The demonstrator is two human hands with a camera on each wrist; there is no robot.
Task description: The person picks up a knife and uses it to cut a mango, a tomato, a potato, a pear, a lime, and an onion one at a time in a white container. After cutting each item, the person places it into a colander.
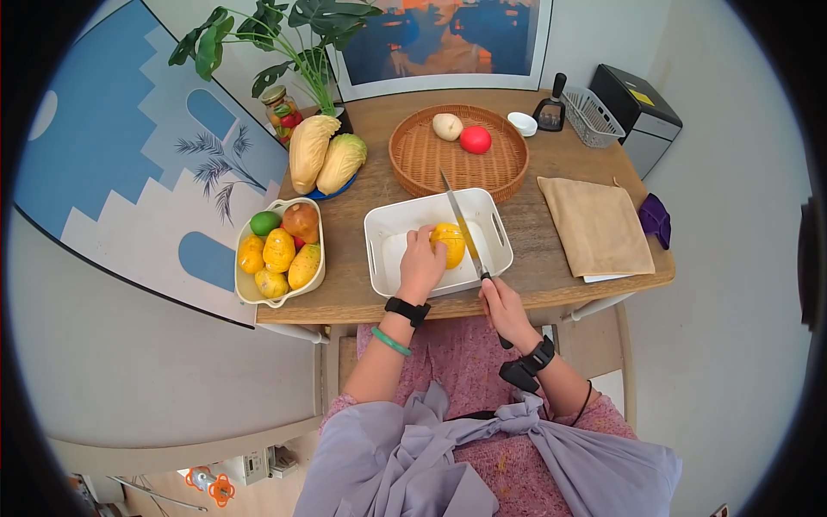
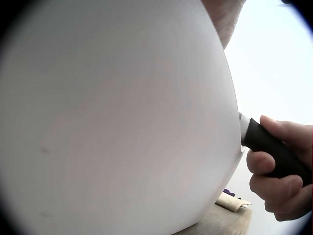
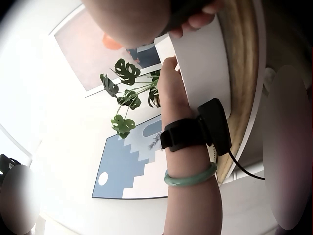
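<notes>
My left hand (image 1: 422,263) reaches into a white plastic bin (image 1: 392,233) and holds a yellow mango-like fruit (image 1: 449,245) by its left side. Thin dark lines run across the fruit's skin. A long knife (image 1: 463,226) with a black handle is gripped in my right hand (image 1: 506,312) at the bin's front right. Its blade slants up and away over the bin, just right of the fruit, tip near the far rim. In the left wrist view the bin's wall hides the fruit, while the fingers of the right hand (image 2: 283,171) wrap the handle.
A cream basket (image 1: 280,297) of fruit stands at left, beside two cabbages (image 1: 323,155) on a blue plate. Behind the bin, a wicker tray (image 1: 422,164) holds a potato and a red round item. A folded tan cloth (image 1: 594,226) lies at right.
</notes>
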